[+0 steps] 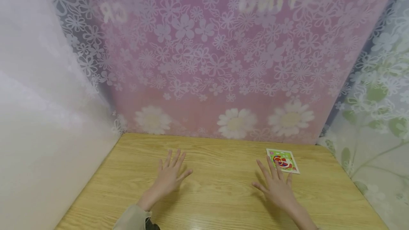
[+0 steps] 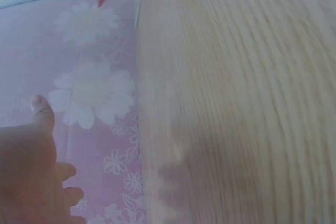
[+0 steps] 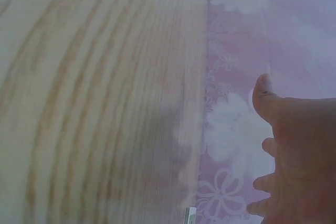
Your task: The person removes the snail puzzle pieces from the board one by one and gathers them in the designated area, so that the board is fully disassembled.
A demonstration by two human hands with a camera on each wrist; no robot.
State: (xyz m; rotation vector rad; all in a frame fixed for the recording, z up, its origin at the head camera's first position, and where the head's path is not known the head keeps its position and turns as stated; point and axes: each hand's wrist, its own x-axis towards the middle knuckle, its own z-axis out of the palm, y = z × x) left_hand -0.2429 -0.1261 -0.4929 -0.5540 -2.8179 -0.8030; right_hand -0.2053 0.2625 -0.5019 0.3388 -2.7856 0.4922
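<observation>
Above the left half of the wooden table, my left hand [image 1: 169, 178] is spread with its fingers straight and holds nothing. On the other side my right hand [image 1: 277, 189] is spread the same way, also without anything in it. Nearest to the right hand lies a square picture board [image 1: 283, 161], white-edged, with a green ground and a red snail-like figure; the fingertips overlap its near left part in the head view. In the left wrist view the left hand [image 2: 29, 171] hovers over the tabletop, casting a shadow. The right wrist view shows the right hand [image 3: 302, 150] likewise.
The light wooden table [image 1: 217, 187] ends at a pink flowered curtain [image 1: 204, 63] at the back. A pale white sheet [image 1: 48, 98] hangs along the left side, and a leaf-patterned curtain [image 1: 380, 116] along the right.
</observation>
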